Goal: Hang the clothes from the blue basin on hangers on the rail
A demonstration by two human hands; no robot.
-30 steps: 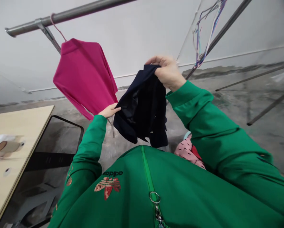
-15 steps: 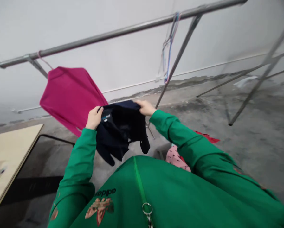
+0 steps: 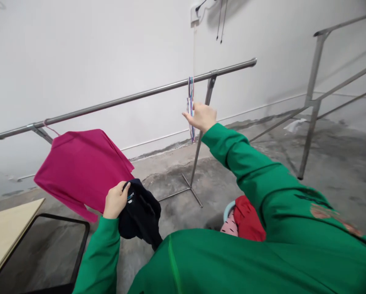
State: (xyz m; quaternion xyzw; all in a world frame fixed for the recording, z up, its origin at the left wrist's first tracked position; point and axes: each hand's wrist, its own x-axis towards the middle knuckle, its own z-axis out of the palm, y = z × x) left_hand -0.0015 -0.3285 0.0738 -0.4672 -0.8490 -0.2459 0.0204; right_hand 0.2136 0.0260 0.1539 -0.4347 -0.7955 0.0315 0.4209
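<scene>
From where I stood, a pale wooden tabletop (image 3: 11,234) occupied the far left, with a rounded black frame (image 3: 84,241) alongside its edge. Next, a magenta long-sleeved top (image 3: 85,167) hung from a thin pink hanger (image 3: 52,129) on a horizontal grey metal rail (image 3: 130,97). The person's left hand (image 3: 116,201) was closed on the collar of a dark navy garment (image 3: 141,216) with light lettering inside the neck; this garment hung from that hand, in front of the magenta top's lower edge. A bundle of thin multicoloured hangers (image 3: 190,98) was suspended near the rail's right end. The right hand (image 3: 204,117) was open at the bundle, thumb apart from the fingers; contact could not be determined. Below, a red cloth (image 3: 249,220) lay beside a pink cloth with black dashes (image 3: 230,226). A second metal rack (image 3: 308,139) stood farther right.
</scene>
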